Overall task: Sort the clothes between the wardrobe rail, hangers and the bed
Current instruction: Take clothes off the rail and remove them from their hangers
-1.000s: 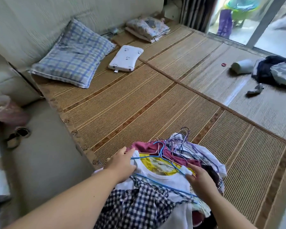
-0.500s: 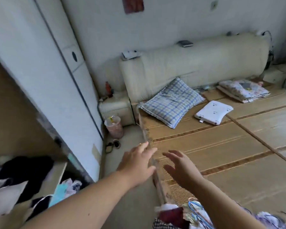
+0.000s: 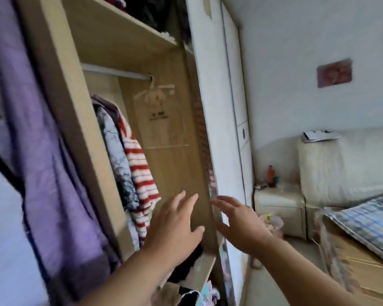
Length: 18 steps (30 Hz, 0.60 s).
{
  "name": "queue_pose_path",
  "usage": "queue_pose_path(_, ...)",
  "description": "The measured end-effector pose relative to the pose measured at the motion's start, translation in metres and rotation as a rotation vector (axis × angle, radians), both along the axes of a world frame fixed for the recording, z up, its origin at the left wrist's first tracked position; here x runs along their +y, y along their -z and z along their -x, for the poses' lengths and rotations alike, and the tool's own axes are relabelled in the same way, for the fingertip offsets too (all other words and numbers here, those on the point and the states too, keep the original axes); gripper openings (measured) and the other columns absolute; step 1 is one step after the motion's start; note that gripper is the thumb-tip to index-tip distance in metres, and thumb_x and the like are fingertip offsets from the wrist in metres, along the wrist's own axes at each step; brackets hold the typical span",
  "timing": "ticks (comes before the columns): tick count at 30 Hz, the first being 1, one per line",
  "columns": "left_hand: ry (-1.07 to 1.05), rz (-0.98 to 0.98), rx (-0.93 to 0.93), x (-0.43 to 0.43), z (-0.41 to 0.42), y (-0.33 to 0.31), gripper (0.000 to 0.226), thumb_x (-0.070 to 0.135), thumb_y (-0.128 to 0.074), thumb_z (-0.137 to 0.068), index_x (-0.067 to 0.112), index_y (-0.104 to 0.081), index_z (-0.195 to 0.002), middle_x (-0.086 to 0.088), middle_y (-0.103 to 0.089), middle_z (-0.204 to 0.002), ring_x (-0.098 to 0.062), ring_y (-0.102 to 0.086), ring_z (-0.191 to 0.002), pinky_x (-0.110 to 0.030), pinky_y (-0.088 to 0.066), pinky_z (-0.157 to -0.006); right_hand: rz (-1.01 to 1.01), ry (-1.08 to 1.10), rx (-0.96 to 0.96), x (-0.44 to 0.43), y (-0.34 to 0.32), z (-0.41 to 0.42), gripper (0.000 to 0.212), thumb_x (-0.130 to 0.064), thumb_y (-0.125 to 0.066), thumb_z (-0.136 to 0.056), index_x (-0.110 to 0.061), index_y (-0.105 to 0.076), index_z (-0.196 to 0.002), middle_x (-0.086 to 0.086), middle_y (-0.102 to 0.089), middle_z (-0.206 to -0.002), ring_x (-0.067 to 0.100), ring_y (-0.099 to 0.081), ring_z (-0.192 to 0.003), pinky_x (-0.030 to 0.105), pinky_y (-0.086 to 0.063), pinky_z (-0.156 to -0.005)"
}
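Observation:
The open wardrobe fills the left half of the head view. Its metal rail carries a red-and-white striped garment, a grey patterned one and a clear garment bag on a pale hanger. A purple garment hangs in the left section. My left hand and my right hand are raised in front of the wardrobe, fingers spread, both holding nothing. The bed shows at the right edge.
Dark clothes lie on the lower wardrobe shelf, more sit on the top shelf. The white sliding door stands right of the opening. A cream nightstand, a padded headboard and a blue checked pillow are at right.
The view swung left from the pile of clothes and hangers on the bed to the wardrobe. Both hands let go of the pile and rose, empty, toward the wardrobe.

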<state>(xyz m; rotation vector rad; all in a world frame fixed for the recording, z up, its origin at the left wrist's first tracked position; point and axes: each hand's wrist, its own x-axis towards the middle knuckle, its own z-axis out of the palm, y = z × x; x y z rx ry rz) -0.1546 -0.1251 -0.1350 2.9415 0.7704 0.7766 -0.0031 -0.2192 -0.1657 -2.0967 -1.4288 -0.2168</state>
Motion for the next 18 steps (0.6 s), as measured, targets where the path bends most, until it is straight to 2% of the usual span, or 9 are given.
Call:
queue_pose_path(3, -0.107, -0.147, -0.125, 0.022, 0.021, -0.042, 0.071, 0.05, -0.054, -0.084, 0.036, -0.024, -0.146, 0.005, -0.02, -0.155, -0.016, -0.022, -0.141, -0.036, -0.024, -0.115, -0.097, -0.091, -0.032, 0.049, -0.039, 0.02, 0.061, -0.045, -0.055, -0.084, -0.035, -0.037, -0.141, -0.009, -0.037, -0.148, 0.014, -0.043, -0.131, 0.034, -0.036, -0.108)
queue_pose_path(6, -0.177, -0.318, -0.217, 0.033, 0.034, -0.082, 0.065, 0.048, -0.054, -0.078, 0.032, -0.041, -0.139, 0.0, -0.038, -0.147, -0.02, -0.037, -0.134, -0.034, -0.032, -0.109, -0.192, -0.163, -0.038, 0.086, -0.083, 0.033, 0.059, -0.038, -0.059, -0.087, -0.033, -0.037, -0.142, -0.006, -0.039, -0.146, 0.016, -0.043, -0.131, 0.04, -0.039, -0.106)
queue_pose_path(9, -0.216, -0.483, -0.288, 0.044, 0.039, -0.117, 0.062, 0.045, -0.051, -0.069, 0.025, -0.054, -0.128, -0.007, -0.053, -0.134, -0.028, -0.047, -0.126, -0.042, -0.039, -0.106, -0.304, -0.247, -0.01, 0.12, -0.126, 0.036, 0.056, -0.035, -0.06, -0.086, -0.032, -0.042, -0.139, -0.002, -0.049, -0.136, 0.018, -0.048, -0.124, 0.033, -0.04, -0.103)
queue_pose_path(12, -0.299, -0.609, -0.326, 0.053, 0.035, -0.151, 0.061, 0.045, -0.052, -0.068, 0.024, -0.055, -0.126, -0.009, -0.053, -0.134, -0.031, -0.042, -0.131, -0.046, -0.034, -0.11, -0.37, -0.337, 0.01, 0.154, -0.162, 0.03, 0.052, -0.032, -0.06, -0.086, -0.028, -0.046, -0.137, 0.003, -0.055, -0.125, 0.02, -0.052, -0.117, 0.027, -0.04, -0.096)
queue_pose_path(18, -0.542, -0.759, -0.306, 0.065, 0.023, -0.214, 0.066, 0.05, -0.05, -0.074, 0.025, -0.049, -0.134, -0.003, -0.038, -0.149, -0.025, -0.016, -0.144, -0.046, -0.015, -0.115, -0.384, -0.494, 0.131, 0.219, -0.218, 0.002, 0.049, -0.035, -0.056, -0.091, -0.021, -0.048, -0.137, -0.001, -0.053, -0.137, 0.016, -0.053, -0.121, 0.023, -0.039, -0.096)
